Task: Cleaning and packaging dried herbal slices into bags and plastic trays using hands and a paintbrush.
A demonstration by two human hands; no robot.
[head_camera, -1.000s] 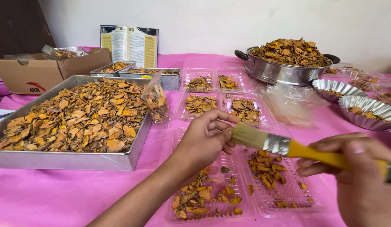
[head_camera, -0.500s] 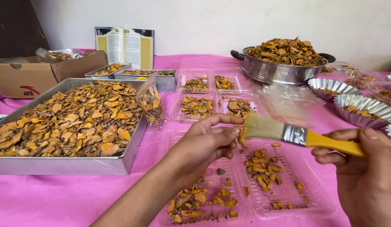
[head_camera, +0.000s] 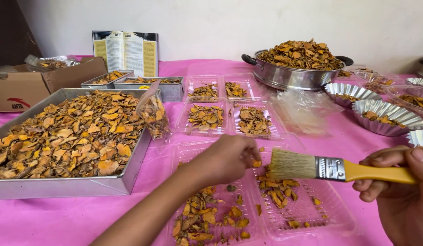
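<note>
Two hands over the pink tablecloth (head_camera: 339, 136), and it's all happening above the clear plastic tray (head_camera: 307, 214) at the front edge. Left hand (head_camera: 227, 159) reaches in from below, fingertips pressed together and pinching a small orange chip (head_camera: 257, 163) right at the brush tip. Right hand (head_camera: 402, 191) comes in from the side, fingers curled tight around the yellow handle of the paintbrush (head_camera: 320, 167), bristles pointing left and just touching that pinched chip. Under them, dried orange slices lie scattered in both halves of the tray. To the left sits the big metal pan (head_camera: 75, 187), heaped with the same dried slices, a small filled plastic bag (head_camera: 153, 116) leaning on its rim. Further back, a steel pot (head_camera: 288, 77) piled high, more clear trays (head_camera: 229, 119) with small portions, fluted foil dishes (head_camera: 384, 119) on the right, a cardboard box (head_camera: 25, 89) far left.
</note>
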